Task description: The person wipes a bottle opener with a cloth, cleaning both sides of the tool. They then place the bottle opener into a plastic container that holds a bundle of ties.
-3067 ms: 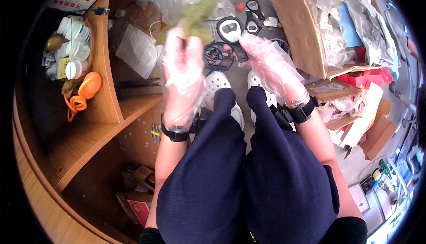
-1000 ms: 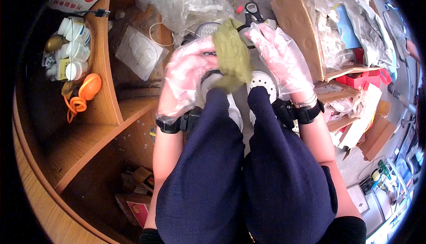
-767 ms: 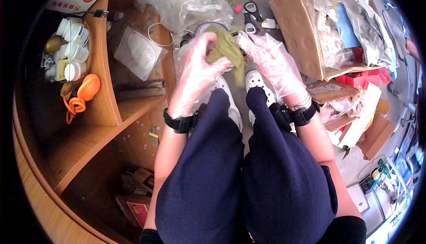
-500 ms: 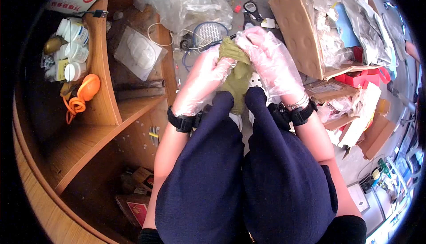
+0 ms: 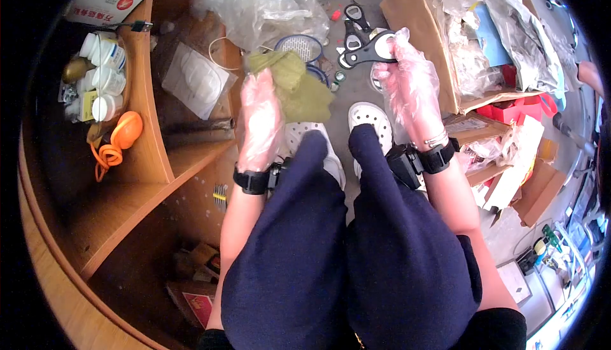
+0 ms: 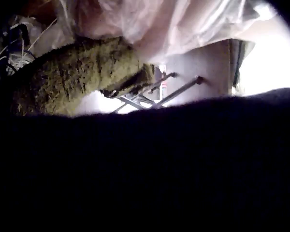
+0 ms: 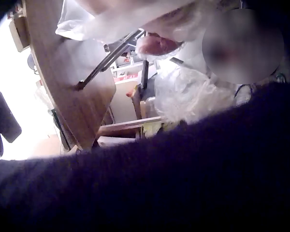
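Both hands wear clear plastic gloves. In the head view, my left hand (image 5: pixel 259 117) holds an olive-green cloth (image 5: pixel 305 95), which spreads to the right of its fingers over the floor and a white shoe. The left wrist view shows the cloth (image 6: pixel 82 72) bunched below the gloved palm. To the right, my right hand (image 5: pixel 412 95) grips a black-framed thing with a round pale window (image 5: pixel 384 48) by its rounded end; its black handle points left. Beyond it on the floor lie other black pieces (image 5: pixel 356 15) with pale windows.
A cardboard box (image 5: pixel 417 38) of plastic wrap stands at the right. Clear plastic bags (image 5: pixel 264 6) and a blue-rimmed grille (image 5: pixel 299 47) lie ahead. A wooden shelf (image 5: pixel 159 82) with white bottles (image 5: pixel 108 82) borders the left. White shoes (image 5: pixel 370 121) stand between the hands.
The hands were together over the cloth half a second ago. Now the left has moved left with the cloth, and the right is away to the right with the black-framed thing in view.
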The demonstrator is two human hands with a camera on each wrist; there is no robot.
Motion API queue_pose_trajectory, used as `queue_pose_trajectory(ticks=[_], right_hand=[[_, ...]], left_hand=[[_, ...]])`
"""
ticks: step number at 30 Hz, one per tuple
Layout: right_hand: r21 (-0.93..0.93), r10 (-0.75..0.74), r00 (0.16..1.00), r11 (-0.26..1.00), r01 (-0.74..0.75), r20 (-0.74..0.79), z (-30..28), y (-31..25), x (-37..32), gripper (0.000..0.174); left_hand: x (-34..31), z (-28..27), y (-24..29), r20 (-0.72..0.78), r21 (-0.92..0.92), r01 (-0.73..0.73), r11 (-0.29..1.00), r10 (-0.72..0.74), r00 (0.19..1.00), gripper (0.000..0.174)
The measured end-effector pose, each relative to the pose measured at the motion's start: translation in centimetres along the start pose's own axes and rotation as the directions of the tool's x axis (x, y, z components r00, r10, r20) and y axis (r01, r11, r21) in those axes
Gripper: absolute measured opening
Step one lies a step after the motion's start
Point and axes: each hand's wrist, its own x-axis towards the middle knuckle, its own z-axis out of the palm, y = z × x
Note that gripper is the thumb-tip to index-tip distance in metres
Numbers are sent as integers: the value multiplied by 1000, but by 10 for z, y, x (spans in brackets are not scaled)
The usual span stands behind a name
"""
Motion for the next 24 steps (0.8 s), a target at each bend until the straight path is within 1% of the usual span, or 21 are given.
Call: queue_pose_trajectory(ticks=[2,4,5,6,7,8,9,10,11,12,13,14,15,16,17,18,19,20,21,23,24], right_hand=[[-113,-31,998,993,36,47,-6,7,1,21],[-217,-59,993,973,80,104,-6,11,0,21],[-295,-93,984,946,134,150,-1,14,-4,23],[-369,-123,972,910,190,198,3,16,-8,25],[-470,-132,936,837,281,325,5,14,-13,28],[-612,-70,934,738,284,350,12,6,-20,28],[-657,-281,830,511,554,481,12,11,-18,28],[-636,-426,654,209,743,625,11,14,-15,29],[-638,-383,711,320,701,590,15,7,-20,29],[-643,-382,713,314,699,588,19,1,-22,29],[-654,-278,869,576,491,408,23,-5,-24,29],[-588,-110,966,775,230,232,26,-10,-27,29],[-434,-200,959,859,271,202,26,-14,-31,28],[-536,-370,878,696,478,303,10,-20,-19,28],[-697,-576,753,396,597,317,3,-33,-16,26],[-798,-725,572,52,600,383,2,-49,-16,24],[-541,-675,714,536,648,186,6,-65,-17,25],[-109,-513,856,849,517,63,9,-81,-19,27],[-74,-496,847,853,516,191,2,-95,-21,28],[-113,-400,906,902,416,140,-7,-110,-31,27],[-169,-381,918,903,395,110,-11,-114,-35,26]], left_hand=[[2,-9,-11,41,-117,56,992,-51,998,31],[15,-24,-40,244,113,-40,993,11,970,35],[8,-20,-33,288,274,-179,945,97,953,37],[8,-13,-23,235,381,-196,904,110,966,34],[1,-1,-12,353,249,-160,955,65,933,34],[-9,21,17,472,117,-102,988,35,881,36],[-2,22,11,591,146,-80,986,-23,806,34],[-3,24,10,568,280,-160,947,-28,822,31],[-5,24,10,549,267,-132,954,-38,835,29],[-6,24,10,529,255,-102,961,-50,847,28],[-5,26,9,532,250,-100,963,-50,845,28],[-5,27,8,516,174,-58,983,-40,855,28],[-6,27,6,497,97,-13,995,-37,867,28],[-1,20,0,499,104,-51,993,-8,866,27],[-2,17,0,441,60,-48,997,17,897,26],[-3,14,1,378,16,-46,999,37,925,26],[-3,8,-1,298,47,10,999,-23,954,26],[-1,3,0,301,41,10,999,-22,953,26],[0,-2,0,230,0,28,1000,-27,973,24],[-6,-2,3,133,-176,124,977,-101,986,22],[-2,-8,-2,128,-114,99,988,-85,988,21]])
